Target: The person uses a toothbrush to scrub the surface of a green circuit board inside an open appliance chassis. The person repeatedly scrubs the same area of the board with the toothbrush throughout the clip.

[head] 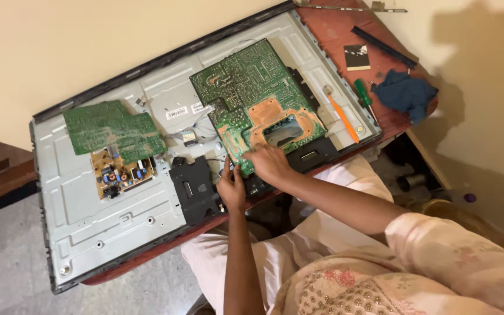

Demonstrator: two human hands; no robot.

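Circuit board [251, 87], large and green, is laid at a tilt over the bare metal back of a flat television panel [118, 216], which rests on a reddish table [336, 29]. Its near edge is touched by the right hand [269, 163], whose fingers are spread flat over the board's lower corner rather than closed around anything. The left hand [231, 188] is set just beside it at the panel's near rim, fingers curled and tips pressed down by a black plastic cover [193, 189]; whether something small is pinched there cannot be told. A smaller green board [112, 128] and a brown power board [121, 172] are seen further left. Judged from this, the board is best handled by its edges, kept level, with any attached cables freed gently first. An orange-handled screwdriver [343, 119] and a green-handled one [363, 93] are left near a blue cloth [405, 93].
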